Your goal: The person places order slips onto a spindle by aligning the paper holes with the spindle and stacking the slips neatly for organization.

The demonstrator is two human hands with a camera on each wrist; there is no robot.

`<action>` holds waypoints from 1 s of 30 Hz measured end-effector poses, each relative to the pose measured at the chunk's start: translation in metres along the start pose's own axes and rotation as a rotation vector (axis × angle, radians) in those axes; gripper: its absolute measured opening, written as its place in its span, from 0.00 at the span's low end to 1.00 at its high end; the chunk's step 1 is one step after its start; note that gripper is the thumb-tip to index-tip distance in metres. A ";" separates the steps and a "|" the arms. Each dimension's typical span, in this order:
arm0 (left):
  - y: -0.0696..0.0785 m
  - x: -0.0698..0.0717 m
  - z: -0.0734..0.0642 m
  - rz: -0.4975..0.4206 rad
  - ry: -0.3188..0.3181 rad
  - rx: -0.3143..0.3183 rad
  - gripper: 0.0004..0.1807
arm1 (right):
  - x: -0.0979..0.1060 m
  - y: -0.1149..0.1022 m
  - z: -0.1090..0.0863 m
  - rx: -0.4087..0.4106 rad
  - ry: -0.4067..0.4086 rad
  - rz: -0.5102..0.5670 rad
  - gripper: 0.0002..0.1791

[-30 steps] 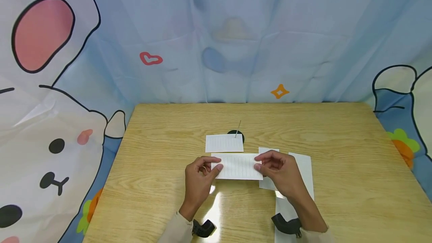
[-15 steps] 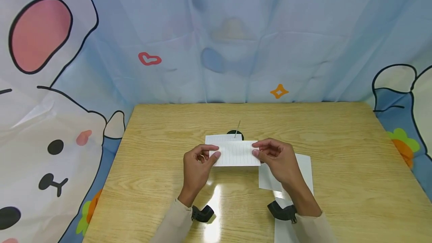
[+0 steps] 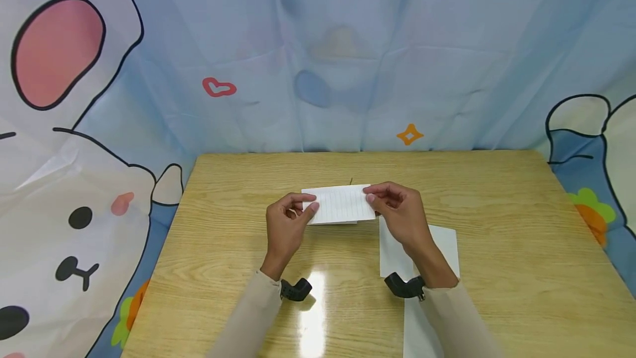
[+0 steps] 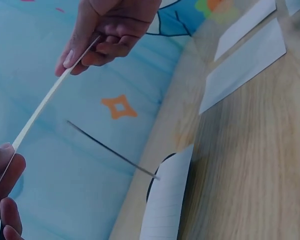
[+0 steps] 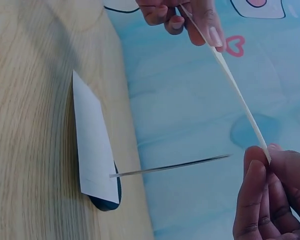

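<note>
A lined slip of paper [image 3: 343,206] is stretched between my two hands. My left hand [image 3: 289,225] pinches its left end between thumb and fingers, and my right hand [image 3: 403,215] pinches the right end. Below it stands a paper spike, its thin metal rod [image 5: 172,165] rising from a round black base [image 5: 106,204]. Another lined slip [image 5: 93,145] is pierced by the rod and lies low over the base. In both wrist views the held slip is above the rod's tip, apart from it. In the head view it hides most of the spike.
Several more white paper slips lie on the wooden table [image 3: 238,236] to the right, one slip [image 3: 444,245] partly behind my right forearm and another slip [image 3: 419,327] near the front. A patterned curtain [image 3: 338,98] hangs along the table's back edge.
Both hands have moved away from me with the slip, from in front of the spike to over it. The slip now covers most of the pierced slip and base in the head view.
</note>
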State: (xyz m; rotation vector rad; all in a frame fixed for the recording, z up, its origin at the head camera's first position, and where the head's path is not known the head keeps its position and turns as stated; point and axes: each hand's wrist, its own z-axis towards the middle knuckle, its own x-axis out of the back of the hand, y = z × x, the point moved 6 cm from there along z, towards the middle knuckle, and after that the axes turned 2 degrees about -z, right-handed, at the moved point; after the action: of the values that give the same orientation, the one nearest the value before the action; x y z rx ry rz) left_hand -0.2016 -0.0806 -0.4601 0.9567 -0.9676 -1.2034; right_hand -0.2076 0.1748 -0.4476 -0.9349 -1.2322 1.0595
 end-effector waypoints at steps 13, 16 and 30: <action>-0.006 0.003 0.028 0.017 0.019 -0.008 0.04 | -0.008 -0.001 0.031 -0.006 0.038 -0.024 0.07; -0.006 0.004 0.034 0.014 0.020 -0.014 0.05 | -0.010 -0.002 0.036 -0.007 0.036 -0.040 0.07; -0.018 0.002 0.050 0.025 -0.010 0.044 0.05 | -0.013 0.003 0.050 -0.067 0.056 -0.072 0.07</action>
State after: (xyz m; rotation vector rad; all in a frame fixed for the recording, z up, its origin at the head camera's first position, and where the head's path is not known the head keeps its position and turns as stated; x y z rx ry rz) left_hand -0.2542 -0.0887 -0.4619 0.9710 -1.0153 -1.1711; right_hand -0.2583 0.1629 -0.4485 -0.9581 -1.2525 0.9346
